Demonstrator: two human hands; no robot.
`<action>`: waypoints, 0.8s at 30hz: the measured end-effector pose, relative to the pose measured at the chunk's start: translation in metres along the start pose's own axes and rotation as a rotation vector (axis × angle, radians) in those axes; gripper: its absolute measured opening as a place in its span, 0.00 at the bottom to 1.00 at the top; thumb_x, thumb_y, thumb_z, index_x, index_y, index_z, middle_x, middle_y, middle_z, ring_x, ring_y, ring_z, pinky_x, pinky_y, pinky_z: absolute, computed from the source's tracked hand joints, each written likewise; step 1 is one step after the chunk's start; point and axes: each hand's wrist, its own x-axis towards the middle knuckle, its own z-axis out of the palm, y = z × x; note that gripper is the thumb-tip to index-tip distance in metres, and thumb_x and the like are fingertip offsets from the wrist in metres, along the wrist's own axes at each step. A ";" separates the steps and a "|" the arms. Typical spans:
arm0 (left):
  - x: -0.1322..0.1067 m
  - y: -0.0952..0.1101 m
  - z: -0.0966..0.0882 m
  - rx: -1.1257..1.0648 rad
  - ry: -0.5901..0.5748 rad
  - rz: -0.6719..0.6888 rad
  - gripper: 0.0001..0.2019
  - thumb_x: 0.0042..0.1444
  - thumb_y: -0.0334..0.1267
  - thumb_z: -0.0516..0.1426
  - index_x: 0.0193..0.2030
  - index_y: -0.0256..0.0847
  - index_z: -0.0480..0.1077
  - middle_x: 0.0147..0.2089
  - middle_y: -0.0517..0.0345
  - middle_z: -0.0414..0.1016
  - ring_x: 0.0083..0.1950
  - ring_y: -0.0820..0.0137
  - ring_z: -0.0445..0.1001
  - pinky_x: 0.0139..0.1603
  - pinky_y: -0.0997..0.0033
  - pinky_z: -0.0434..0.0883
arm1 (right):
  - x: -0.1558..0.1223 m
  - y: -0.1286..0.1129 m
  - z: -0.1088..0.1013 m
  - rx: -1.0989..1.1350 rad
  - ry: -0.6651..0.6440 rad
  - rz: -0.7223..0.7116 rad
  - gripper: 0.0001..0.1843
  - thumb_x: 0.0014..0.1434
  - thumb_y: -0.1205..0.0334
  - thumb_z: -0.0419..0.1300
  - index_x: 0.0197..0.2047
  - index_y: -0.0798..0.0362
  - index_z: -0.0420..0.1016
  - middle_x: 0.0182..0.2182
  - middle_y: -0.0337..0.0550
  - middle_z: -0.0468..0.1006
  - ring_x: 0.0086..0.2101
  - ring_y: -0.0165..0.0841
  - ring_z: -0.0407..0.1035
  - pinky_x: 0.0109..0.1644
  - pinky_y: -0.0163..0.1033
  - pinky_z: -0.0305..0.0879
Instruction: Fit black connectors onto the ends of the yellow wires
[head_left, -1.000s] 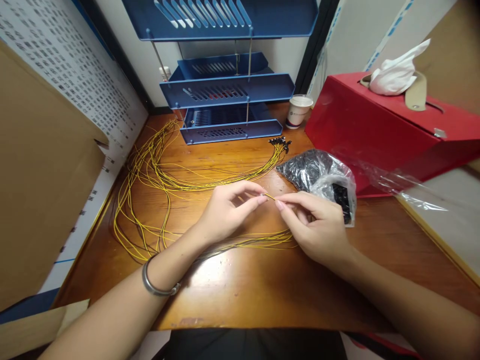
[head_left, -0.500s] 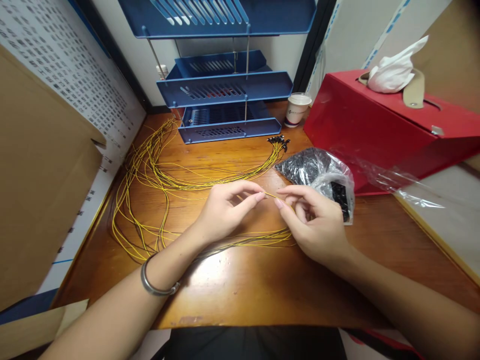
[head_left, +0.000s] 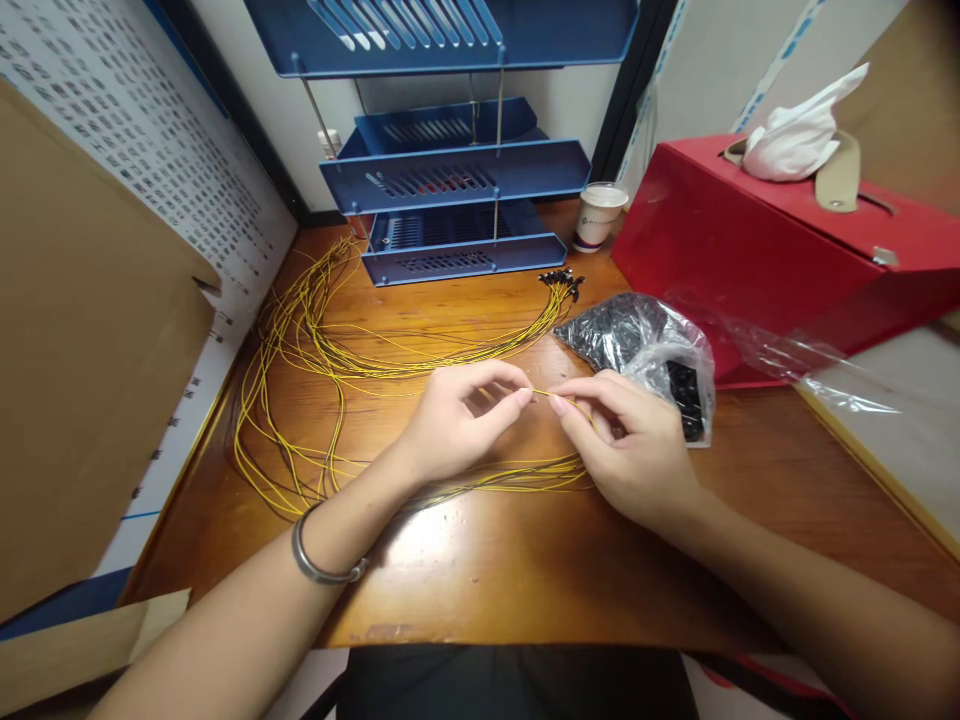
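My left hand [head_left: 457, 420] pinches a thin yellow wire [head_left: 541, 393] between thumb and forefinger at the middle of the wooden desk [head_left: 525, 570]. My right hand [head_left: 630, 450] pinches the same wire's end from the right, fingertips almost touching the left ones. A loose bundle of yellow wires [head_left: 315, 360] loops across the desk's left half and passes under both hands. Some of those wires end in small black connectors [head_left: 561, 280]. A clear plastic bag of small black parts [head_left: 637, 345] lies just beyond my right hand.
A blue stacked letter tray [head_left: 457, 190] stands at the back. A paper cup [head_left: 598, 215] sits beside a red box [head_left: 772, 260] with white tissue [head_left: 799, 130] on top. Brown cardboard [head_left: 82, 330] lines the left side.
Both hands stay pinched on the wire near the same spot; the right fingers shifted slightly along it. The view moved a little.
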 end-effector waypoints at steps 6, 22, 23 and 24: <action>0.000 0.000 0.001 -0.044 0.010 -0.013 0.05 0.58 0.36 0.63 0.38 0.37 0.78 0.36 0.54 0.83 0.34 0.72 0.78 0.36 0.76 0.73 | -0.001 0.000 0.001 0.001 0.033 0.000 0.04 0.63 0.68 0.62 0.37 0.53 0.79 0.23 0.35 0.72 0.18 0.24 0.55 0.23 0.35 0.53; 0.001 -0.004 0.002 -0.023 0.035 0.075 0.05 0.61 0.34 0.62 0.37 0.36 0.79 0.35 0.56 0.83 0.33 0.75 0.78 0.35 0.80 0.73 | -0.004 0.001 0.000 0.076 -0.011 0.114 0.06 0.63 0.63 0.61 0.38 0.55 0.80 0.18 0.34 0.72 0.15 0.23 0.52 0.20 0.33 0.52; 0.001 -0.005 0.002 -0.018 0.037 0.082 0.05 0.61 0.34 0.62 0.37 0.36 0.79 0.34 0.57 0.83 0.32 0.75 0.78 0.35 0.80 0.72 | -0.004 0.002 0.001 0.088 -0.015 0.125 0.06 0.63 0.63 0.61 0.38 0.55 0.80 0.19 0.35 0.74 0.16 0.23 0.53 0.20 0.33 0.52; 0.001 -0.005 0.001 -0.010 0.038 0.086 0.04 0.61 0.34 0.62 0.37 0.36 0.79 0.34 0.57 0.83 0.32 0.75 0.78 0.34 0.80 0.72 | -0.004 0.002 0.001 0.099 -0.018 0.133 0.07 0.64 0.63 0.61 0.39 0.55 0.79 0.20 0.35 0.74 0.16 0.23 0.54 0.20 0.33 0.52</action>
